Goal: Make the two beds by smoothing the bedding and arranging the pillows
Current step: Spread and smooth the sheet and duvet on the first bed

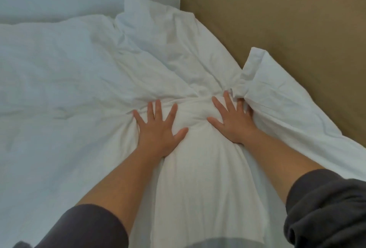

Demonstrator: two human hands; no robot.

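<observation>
White pillow is pressed in the middle by both hands. The left hand and right hand are spread flat, fingers straight. It is laid on the rumpled duvet, beside a tan panel.

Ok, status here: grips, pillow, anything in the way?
Left grip and right grip open, pressing flat on pillow. Pillow creased, on bed. Second pillow bunched beside right grip.
</observation>
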